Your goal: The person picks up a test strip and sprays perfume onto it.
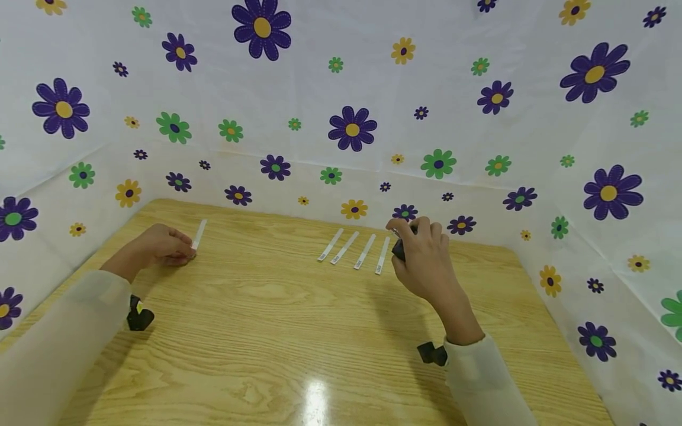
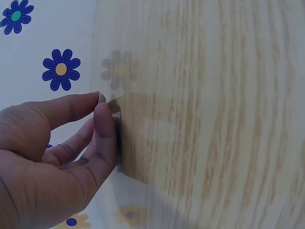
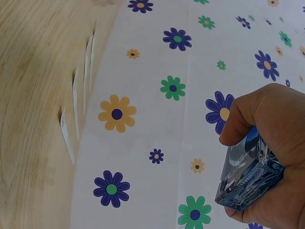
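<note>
On the left of the table my left hand (image 1: 162, 244) pinches the lower end of a white paper test strip (image 1: 199, 232) between thumb and fingertips. In the left wrist view only a sliver of that strip (image 2: 101, 98) shows at the fingertips. My right hand (image 1: 426, 260) is raised above the table, gripping a blue glass perfume bottle (image 3: 248, 169) with a faceted base; its top is mostly hidden by the fingers. Several more white paper strips (image 1: 364, 251) lie slanted in a row, just left of the right hand, with small printing at their near ends.
The wooden table (image 1: 256, 331) is bordered at the back and sides by a white flower-patterned cloth (image 1: 298, 77). Dark wrist-worn devices (image 1: 433, 354) show beside both sleeves. Light glares on the table's near middle.
</note>
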`<state>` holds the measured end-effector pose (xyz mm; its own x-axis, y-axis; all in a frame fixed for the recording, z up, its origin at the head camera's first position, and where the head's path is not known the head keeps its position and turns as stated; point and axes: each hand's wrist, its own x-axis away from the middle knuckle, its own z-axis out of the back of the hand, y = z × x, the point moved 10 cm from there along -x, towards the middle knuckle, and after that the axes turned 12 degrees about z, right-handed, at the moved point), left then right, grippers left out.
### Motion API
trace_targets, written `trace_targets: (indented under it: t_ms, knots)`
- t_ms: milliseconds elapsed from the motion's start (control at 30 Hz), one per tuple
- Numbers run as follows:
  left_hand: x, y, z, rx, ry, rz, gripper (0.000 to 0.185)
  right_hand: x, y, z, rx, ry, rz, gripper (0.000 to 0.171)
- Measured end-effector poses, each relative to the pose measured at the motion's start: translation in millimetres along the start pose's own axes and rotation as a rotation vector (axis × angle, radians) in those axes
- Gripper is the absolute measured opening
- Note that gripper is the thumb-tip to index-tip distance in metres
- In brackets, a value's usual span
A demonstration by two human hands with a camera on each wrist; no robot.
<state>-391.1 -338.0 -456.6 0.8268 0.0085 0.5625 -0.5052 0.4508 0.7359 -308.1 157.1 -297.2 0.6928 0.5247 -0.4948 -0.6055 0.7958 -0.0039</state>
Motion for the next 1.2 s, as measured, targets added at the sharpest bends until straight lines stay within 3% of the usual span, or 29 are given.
trace_targets:
  t_ms: [367,667,1200]
  knots:
    - [-4.4,0.8,-2.4,0.081,-0.003,0.007,0.056,-1,-1,1,0.003,0.013,0.013,0.055]
    - [-11.7,13.3,-7.3,0.086,0.029,-0.067,0.044,0,-1,0,0.001,-0.002,0.004,0.055]
    - [3.5,58.7,-52.6,0.072,0.04,-0.131,0.043,0,-1,2,0.006,0.003,0.009,0.056]
